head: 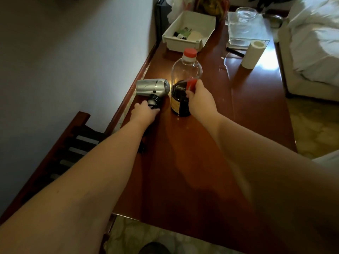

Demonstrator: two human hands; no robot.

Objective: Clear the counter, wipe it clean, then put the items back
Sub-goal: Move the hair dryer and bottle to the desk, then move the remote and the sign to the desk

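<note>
Gripping the black handle of the silver hair dryer (153, 88) with the left hand (145, 113), fingers curled round it; pinching the red handle (191, 84) on the side of the dark sauce bottle (184, 87) with the right hand (200, 99), fingers closed on it. Both standing on the red-brown counter (211, 143), dryer just left of the bottle and nearly touching it, nozzle end toward the wall. Beyond the bottle: a white tray (190, 32) of small items against the wall, a pale roll (253, 54) off to the right, a clear glass box (245, 28) with a glass bowl (245, 13) on it farther back.

Judging by the items left on top, probably early in the clearing step. To do it well: lift the bottle straight up, keeping it upright, red cap (190, 53) on top, since the liquid sits low and will slosh. Take the dryer away from the bottle first, minding the cord trailing under the left forearm off the near edge. Avoid knocking the two together while lifting.
</note>
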